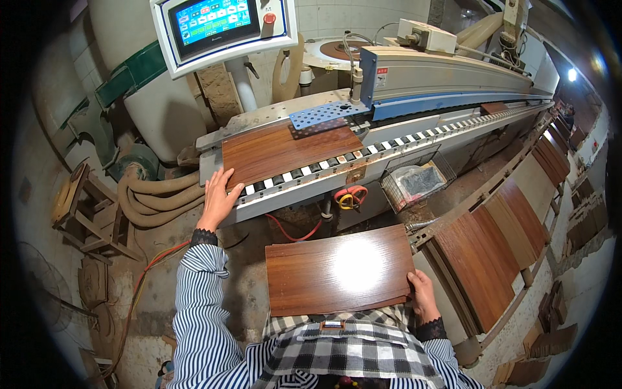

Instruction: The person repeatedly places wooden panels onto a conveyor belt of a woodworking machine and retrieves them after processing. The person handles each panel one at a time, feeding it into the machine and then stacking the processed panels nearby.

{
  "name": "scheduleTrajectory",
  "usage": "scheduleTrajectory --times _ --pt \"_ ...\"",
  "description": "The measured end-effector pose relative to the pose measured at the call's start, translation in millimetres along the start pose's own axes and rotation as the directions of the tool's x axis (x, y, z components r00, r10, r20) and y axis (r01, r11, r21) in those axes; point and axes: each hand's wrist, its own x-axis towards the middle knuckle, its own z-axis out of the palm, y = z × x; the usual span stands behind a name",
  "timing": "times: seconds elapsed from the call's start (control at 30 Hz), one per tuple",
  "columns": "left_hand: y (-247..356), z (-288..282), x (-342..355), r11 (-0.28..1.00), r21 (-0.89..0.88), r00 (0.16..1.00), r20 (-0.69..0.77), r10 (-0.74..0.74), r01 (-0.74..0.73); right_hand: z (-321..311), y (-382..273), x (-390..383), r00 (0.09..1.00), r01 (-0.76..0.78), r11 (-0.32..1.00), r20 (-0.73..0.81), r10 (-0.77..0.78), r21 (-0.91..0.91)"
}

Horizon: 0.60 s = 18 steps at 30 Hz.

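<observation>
A brown wood-grain panel (285, 152) lies on the machine's feed bed, its far right part under a blue perforated plate (327, 115). My left hand (219, 198) rests against the panel's near left corner, fingers stretched out and touching its edge. In front of my body lies a small stack of similar wood-grain panels (304, 275), with bright light glaring off the top one. My right hand (423, 295) grips the right edge of this stack, thumb near the top face; the other fingers are partly hidden.
Black-and-white conveyor pads (311, 170) run along the machine to the right. A control screen (210, 24) with a red stop button (269, 19) stands above. A wire basket (418, 181) hangs on the front. More panels (476, 259) lie on a rack at right. Hoses (146, 194) and a wooden stool (91, 211) are left.
</observation>
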Motion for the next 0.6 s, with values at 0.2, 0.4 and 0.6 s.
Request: scheduleTrajectory --times 0.2,0.4,0.6 --pt "0 1 1 1.000 -0.004 1.000 -0.004 -0.001 0.001 0 0 -1 1.000 -0.006 1.000 0.009 0.005 0.010" --pt "3 -1 3 1.000 0.006 1.000 0.023 -0.021 0.021 0 0 0 1.000 0.007 1.000 0.021 -0.007 0.010" --pt "24 7 11 0.996 0.086 0.999 0.040 -0.034 0.031 0 -1 -3 1.000 -0.022 1.000 0.022 0.022 -0.013"
